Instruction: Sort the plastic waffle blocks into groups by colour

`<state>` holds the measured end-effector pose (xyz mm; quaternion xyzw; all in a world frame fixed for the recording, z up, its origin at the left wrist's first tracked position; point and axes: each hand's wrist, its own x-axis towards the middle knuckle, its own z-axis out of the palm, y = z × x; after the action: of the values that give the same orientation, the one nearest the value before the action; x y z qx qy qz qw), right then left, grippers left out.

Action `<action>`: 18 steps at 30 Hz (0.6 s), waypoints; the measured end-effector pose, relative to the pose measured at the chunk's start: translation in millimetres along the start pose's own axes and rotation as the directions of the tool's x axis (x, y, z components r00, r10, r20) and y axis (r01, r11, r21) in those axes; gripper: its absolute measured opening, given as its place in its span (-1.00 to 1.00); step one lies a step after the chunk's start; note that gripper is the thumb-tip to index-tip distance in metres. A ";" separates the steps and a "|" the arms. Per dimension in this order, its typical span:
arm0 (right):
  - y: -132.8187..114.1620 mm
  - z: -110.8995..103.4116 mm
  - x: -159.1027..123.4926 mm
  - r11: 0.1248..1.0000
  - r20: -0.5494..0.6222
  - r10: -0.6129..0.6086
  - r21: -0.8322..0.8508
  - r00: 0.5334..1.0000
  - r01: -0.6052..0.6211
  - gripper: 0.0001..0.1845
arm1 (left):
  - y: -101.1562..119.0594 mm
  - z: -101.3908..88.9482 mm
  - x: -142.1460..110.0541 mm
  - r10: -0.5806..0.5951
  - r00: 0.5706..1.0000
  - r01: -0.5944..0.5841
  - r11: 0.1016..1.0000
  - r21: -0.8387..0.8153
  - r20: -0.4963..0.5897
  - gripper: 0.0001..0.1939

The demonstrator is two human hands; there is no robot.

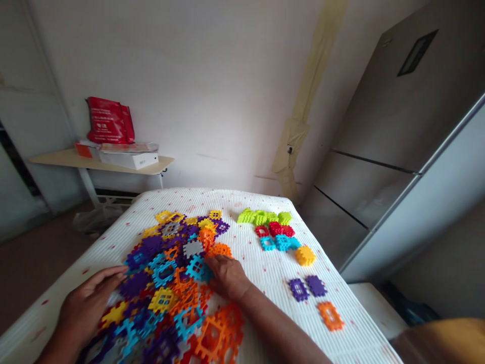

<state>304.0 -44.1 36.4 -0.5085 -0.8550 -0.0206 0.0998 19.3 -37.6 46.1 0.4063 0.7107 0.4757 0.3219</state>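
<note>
Currently, in the head view, both hands of the person are at a wide pile of toothed plastic pieces [162, 301], which lies on the left and near part of a counter [265, 278] with a white, red-dotted cover.

The left hand [83, 303] is at the left edge of the pile. Its fingers and thumb are near each other, with the tips beside a dark blue piece [137, 259] and a purple piece [135, 284]; whether this grip pinches anything, one cannot tell. The right hand [229, 277] reaches over the right side of the pile, its fingers bent down at a light blue windowed piece [197, 268], just below some orange pieces [220, 249]. The fingertips are partly hidden, so it cannot be told if this grip is closed on a piece.

To the right of the pile, well apart from it, sorted groups lie: green pieces [261, 217] farthest, then red pieces [276, 229], blue pieces [282, 243] and a yellow stack [305, 256]. Nearer are two purple squares [316, 286] and one orange frame [331, 316]. Behind, at the left, a red bag [108, 121] stands near a white box [131, 160]; at the right is a grey refrigerator [379, 126].
</note>
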 end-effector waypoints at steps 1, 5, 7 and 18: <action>-0.6 0.6 1.0 0.999 -0.013 -0.021 -0.025 1.000 0.021 -0.61 | 0.9 -0.2 -1.1 -0.004 1.000 0.004 1.000 0.008 -0.002 -0.55; -1.6 4.7 1.0 0.988 -0.075 -0.136 -0.088 0.988 0.129 -0.75 | -0.2 -0.6 -1.5 -0.002 1.000 0.002 1.000 0.018 -0.001 -0.54; -0.4 5.9 -0.7 0.989 -0.072 -0.132 -0.072 0.989 0.127 -0.72 | -2.7 0.0 0.6 0.005 1.000 -0.005 1.000 0.012 0.010 -0.54; 14.4 5.4 1.8 0.964 0.030 -0.012 0.267 0.999 0.004 -0.44 | -14.7 0.9 8.2 0.154 0.988 -0.153 0.987 -0.040 0.014 -0.62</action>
<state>314.9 -34.8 30.5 -0.4873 -0.8535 0.1023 0.1540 12.3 -33.2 31.4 0.4577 0.6650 0.5093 0.2982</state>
